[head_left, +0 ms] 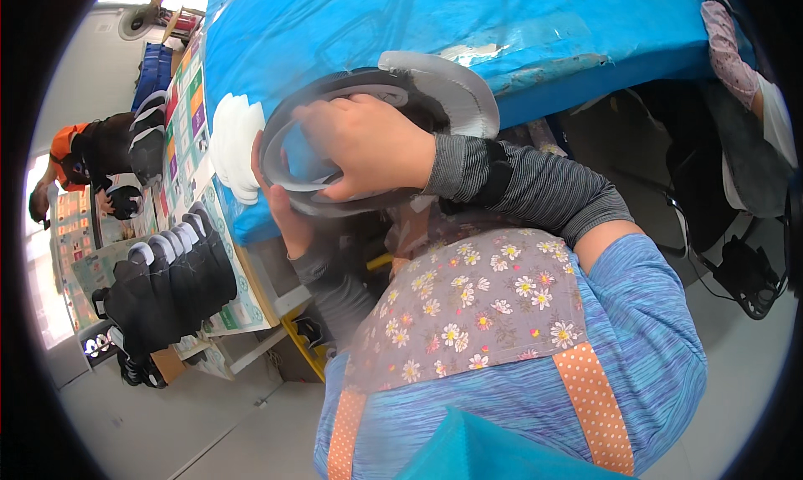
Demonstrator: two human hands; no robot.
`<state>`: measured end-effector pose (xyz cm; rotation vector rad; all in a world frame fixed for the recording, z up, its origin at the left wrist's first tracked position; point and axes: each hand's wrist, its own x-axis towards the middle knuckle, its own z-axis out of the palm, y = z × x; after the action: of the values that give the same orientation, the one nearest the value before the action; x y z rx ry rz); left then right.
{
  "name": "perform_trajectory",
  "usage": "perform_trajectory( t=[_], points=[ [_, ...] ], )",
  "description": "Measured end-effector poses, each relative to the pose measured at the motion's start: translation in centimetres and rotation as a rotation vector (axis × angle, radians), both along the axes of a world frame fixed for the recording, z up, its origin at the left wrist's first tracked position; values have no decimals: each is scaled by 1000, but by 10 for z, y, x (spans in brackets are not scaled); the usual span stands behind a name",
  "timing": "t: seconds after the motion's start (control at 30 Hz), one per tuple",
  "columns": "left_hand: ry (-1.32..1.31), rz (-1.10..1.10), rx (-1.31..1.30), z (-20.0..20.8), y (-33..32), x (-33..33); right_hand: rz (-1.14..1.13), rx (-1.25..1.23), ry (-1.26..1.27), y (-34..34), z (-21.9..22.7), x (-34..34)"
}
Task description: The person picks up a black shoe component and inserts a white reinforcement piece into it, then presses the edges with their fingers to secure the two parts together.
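Note:
A dark cap point(427, 104) with a pale grey-white stitched brim is in my hands over the near edge of the blue-covered table. The brim points to the far right. My left hand point(286, 217) grips the cap's left edge, fingers outside and thumb at the rim. My right hand point(368, 141) reaches across the opening, its fingers curled onto the pale inner band at the left; they are smeared by motion. A blue patch shows within the opening. Close to the left hand lies a stack of white, curved flat pieces point(234, 148).
Blue sheeting point(585, 20) covers the table. Stacked black caps point(171, 267) with pale brims stand on a side table at left, with more caps point(149, 137) behind. A person in orange and black point(84, 150) works there. Another person's sleeve point(729, 45) and a black chair point(744, 271) are at right.

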<state>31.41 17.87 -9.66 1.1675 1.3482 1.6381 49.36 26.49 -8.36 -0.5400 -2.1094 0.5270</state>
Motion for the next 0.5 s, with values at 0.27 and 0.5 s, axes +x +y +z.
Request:
perform_trajectory(
  t=[0.27, 0.5],
  points=[
    [124, -19, 45, -6, -2, -7, 56, -35, 5, 1, 1, 2],
    [607, 65, 82, 21, -8, -19, 49, 28, 4, 1, -1, -1]
  ],
)
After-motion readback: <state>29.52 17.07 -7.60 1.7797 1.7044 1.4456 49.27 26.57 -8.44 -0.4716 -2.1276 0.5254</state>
